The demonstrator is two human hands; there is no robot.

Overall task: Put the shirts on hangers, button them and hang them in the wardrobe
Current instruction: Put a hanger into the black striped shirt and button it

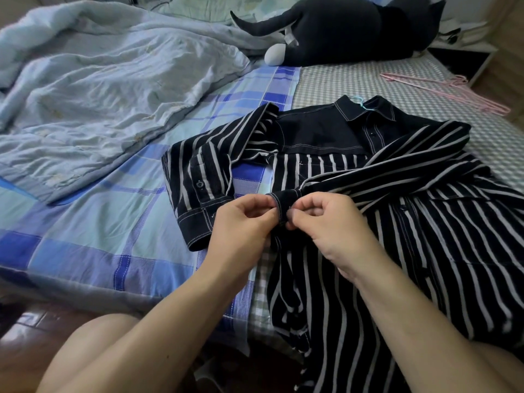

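Note:
A black shirt with white stripes [419, 222] lies spread on the bed, collar at the far end. A light blue hanger hook [359, 103] pokes out of the collar. My left hand [243, 219] and my right hand [326, 219] meet at the shirt's front edge, near the middle of the view. Both pinch the dark button placket [283, 207] between thumb and fingers. One striped sleeve with a buttoned cuff [198, 205] lies folded to the left of my hands.
Pink hangers [442, 90] lie on the checked sheet at the far right. A crumpled pale blue duvet [99, 89] covers the bed's left half. A black plush cat [348, 29] lies at the head end. The bed's near edge and wooden floor [34, 330] are at lower left.

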